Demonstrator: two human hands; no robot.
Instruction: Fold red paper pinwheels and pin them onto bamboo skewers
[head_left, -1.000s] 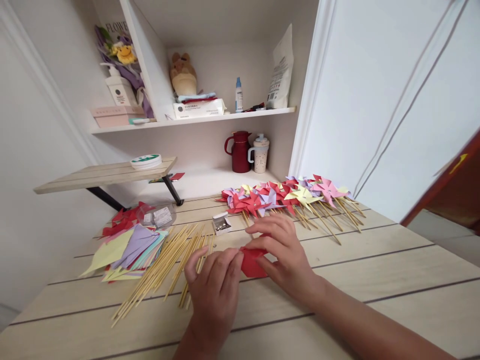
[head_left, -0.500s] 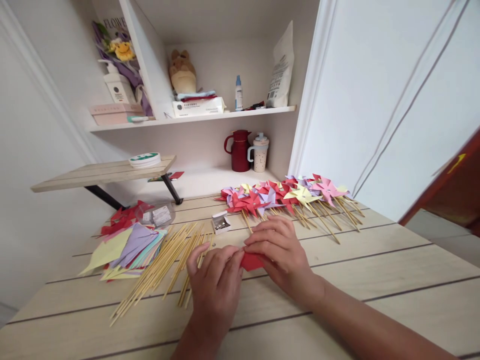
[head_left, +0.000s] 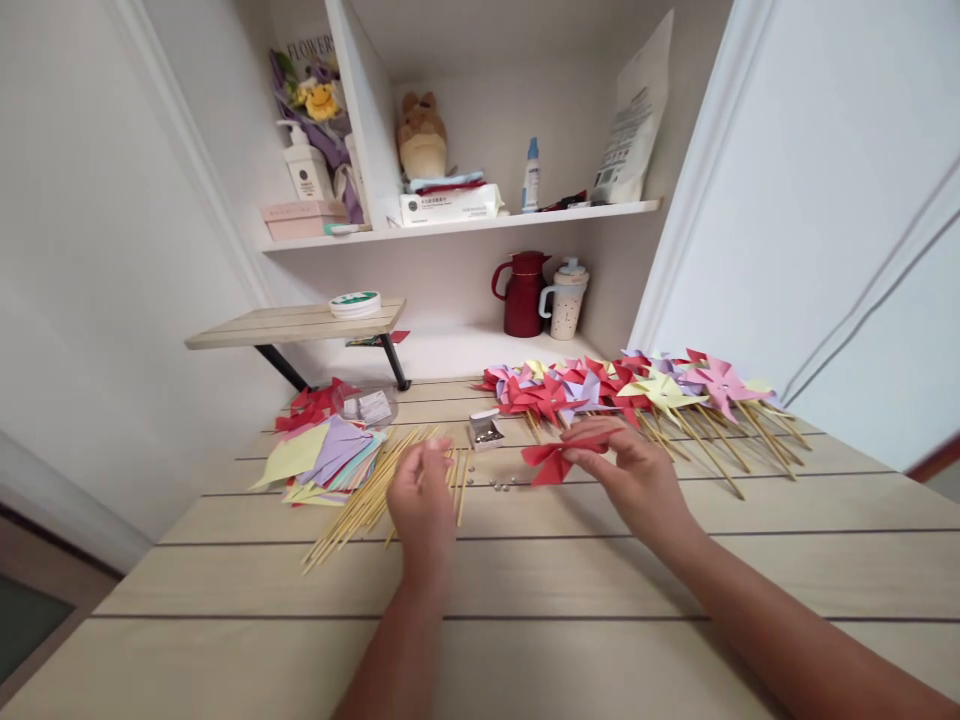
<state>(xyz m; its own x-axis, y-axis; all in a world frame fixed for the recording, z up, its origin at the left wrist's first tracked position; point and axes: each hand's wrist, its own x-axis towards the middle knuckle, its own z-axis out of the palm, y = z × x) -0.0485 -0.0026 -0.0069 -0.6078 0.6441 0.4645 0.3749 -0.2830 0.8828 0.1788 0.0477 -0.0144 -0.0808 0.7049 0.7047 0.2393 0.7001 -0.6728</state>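
Note:
In the head view my right hand (head_left: 637,480) pinches a red paper pinwheel (head_left: 549,464) between thumb and fingers, holding it just above the table. Its folded blades point left, and part of it is behind my fingers. My left hand (head_left: 422,495) is over the right side of the thin wooden sticks (head_left: 367,500), blurred, with curled fingers. Whether anything is between them I cannot make out. Several small metal fasteners (head_left: 504,486) lie loose between my hands. Behind them stands a small open white box (head_left: 487,432) with more metal pieces inside.
Several finished pinwheels (head_left: 664,390) on sticks lie in a row at the back right. Coloured paper sheets (head_left: 337,455), red paper pieces (head_left: 319,403) and a clear container (head_left: 367,407) are at left. A small raised shelf (head_left: 292,327), red jug (head_left: 523,295) and cup (head_left: 568,303) stand behind.
My hands have come apart. The left has let go of the red paper and moved left to the sticks; the right has lifted the pinwheel. The view has turned left.

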